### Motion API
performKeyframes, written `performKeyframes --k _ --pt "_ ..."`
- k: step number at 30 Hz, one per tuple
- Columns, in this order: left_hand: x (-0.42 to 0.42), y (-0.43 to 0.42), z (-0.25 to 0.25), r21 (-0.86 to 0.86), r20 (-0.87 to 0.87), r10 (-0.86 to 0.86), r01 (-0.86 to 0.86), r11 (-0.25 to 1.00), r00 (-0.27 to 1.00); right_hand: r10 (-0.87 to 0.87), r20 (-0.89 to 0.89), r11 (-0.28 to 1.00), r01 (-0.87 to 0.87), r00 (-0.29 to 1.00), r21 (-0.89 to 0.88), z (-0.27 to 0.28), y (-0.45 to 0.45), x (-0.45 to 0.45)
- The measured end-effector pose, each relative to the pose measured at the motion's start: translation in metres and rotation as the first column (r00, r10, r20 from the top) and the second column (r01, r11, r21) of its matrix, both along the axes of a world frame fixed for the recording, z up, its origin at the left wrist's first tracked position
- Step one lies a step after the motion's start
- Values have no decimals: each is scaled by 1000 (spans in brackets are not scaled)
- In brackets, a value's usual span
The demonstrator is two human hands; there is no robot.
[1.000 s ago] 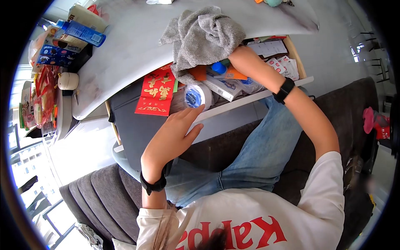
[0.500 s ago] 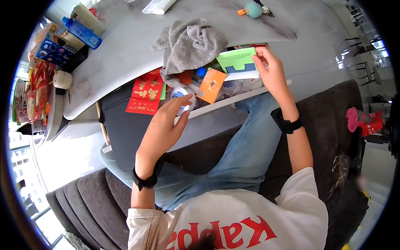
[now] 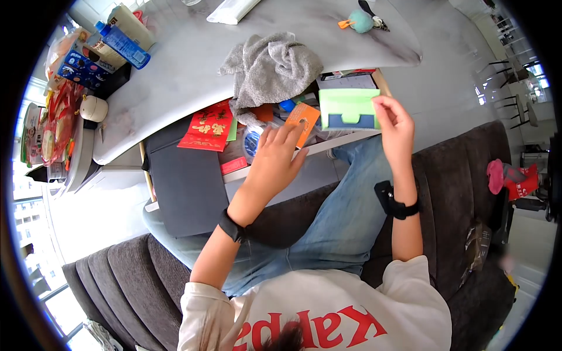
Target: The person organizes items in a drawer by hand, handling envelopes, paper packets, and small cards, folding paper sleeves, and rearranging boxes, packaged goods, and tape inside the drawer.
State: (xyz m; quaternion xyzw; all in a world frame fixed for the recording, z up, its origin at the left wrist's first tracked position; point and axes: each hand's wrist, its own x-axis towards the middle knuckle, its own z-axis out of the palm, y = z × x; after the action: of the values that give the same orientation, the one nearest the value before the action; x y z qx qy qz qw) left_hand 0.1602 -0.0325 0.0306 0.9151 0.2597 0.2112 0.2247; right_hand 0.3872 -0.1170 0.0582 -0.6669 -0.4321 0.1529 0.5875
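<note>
My right hand pinches the right edge of a green paper card holder with a dark blue insert, held over the right part of an open drawer. My left hand is open above the drawer's front edge, thumb apart. Its fingertips overlap the lower left of an orange card; whether they touch it I cannot tell. Left of that hand are a red envelope with gold characters, a blue-and-white round item and a small red box.
A grey towel drapes from the marble tabletop into the drawer. A black flat case lies at the drawer's left. At the back left stand a blue bottle and a white round container. A teal toy sits farther back.
My left hand has moved right toward the orange card, uncovering the small red box. My right hand has shifted slightly right and down, with the green card holder turned more level.
</note>
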Motion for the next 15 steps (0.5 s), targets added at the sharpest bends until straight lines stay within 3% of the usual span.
performKeyframes --k 1,2,4,5,8,9,15 --pt "1 0 7 36 39 13 -14 999 999 49 -37 999 -50 998 -15 2 -3 -9" --pt "1 -2 19 -209 125 50 -23 978 991 100 -77 994 -102 992 -28 4 -5 -19" --pt "-2 -6 41 -640 254 189 19 768 949 253 -267 965 -262 930 0 10 -6 -39" --pt "-5 -5 36 -626 324 206 46 778 924 311 -343 950 -305 887 73 10 -2 -50" --pt "-17 -1 35 -791 483 422 176 586 767 409 -222 912 -404 885 70 7 3 -67" --pt "-19 0 34 -790 518 451 203 579 727 443 -164 896 -441 882 47 4 4 -71" --pt "-33 -3 34 -860 378 489 102 501 786 398 232 917 -380 887 -119 2 13 -85"
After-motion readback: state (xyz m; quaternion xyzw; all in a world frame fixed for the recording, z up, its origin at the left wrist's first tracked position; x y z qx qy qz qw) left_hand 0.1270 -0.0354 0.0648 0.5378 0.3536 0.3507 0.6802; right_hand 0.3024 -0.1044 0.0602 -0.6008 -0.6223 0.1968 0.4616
